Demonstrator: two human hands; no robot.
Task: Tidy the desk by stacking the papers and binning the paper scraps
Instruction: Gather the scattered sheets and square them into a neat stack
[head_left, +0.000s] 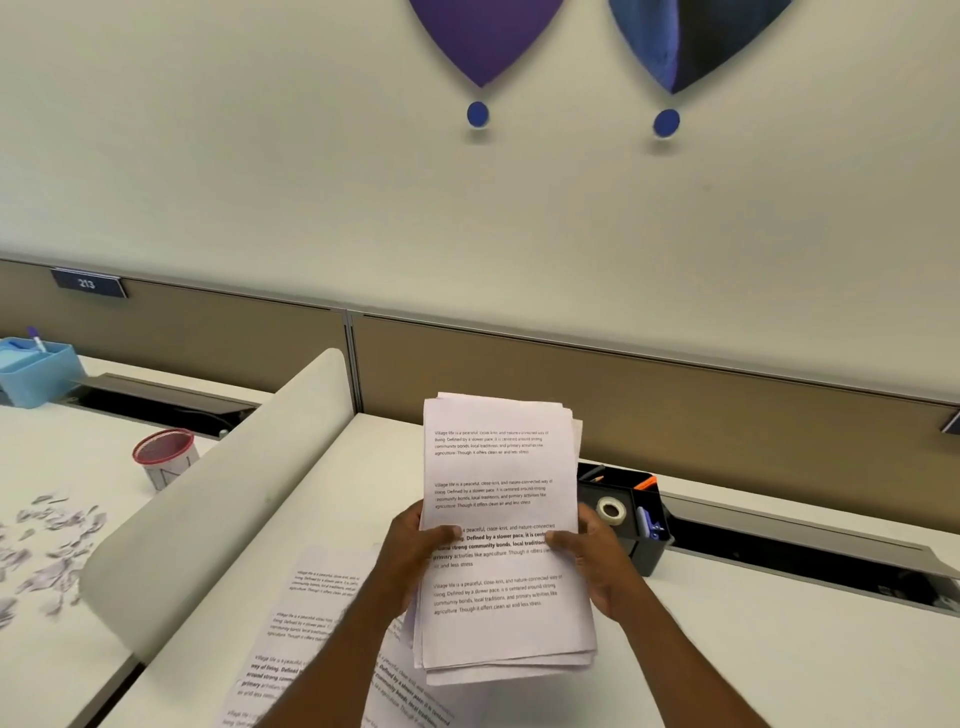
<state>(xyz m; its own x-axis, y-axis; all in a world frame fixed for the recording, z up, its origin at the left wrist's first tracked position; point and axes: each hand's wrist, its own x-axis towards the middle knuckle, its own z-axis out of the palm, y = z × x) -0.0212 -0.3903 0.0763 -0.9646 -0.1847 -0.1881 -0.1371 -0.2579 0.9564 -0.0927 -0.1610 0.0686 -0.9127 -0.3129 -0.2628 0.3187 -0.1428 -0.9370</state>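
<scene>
While both hands clamp it, printed paper stack (501, 540) sits mid-frame above table (727, 649) | left grip (415, 551), right grip (597, 558) closed on its sides | loose sheets (311, 613) lower centre | scraps (47, 540) left edge

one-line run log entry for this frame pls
phase: stacking | left hand + right hand: gripping paper stack | loose sheets on desk | scraps unbinned, left of divider
</scene>
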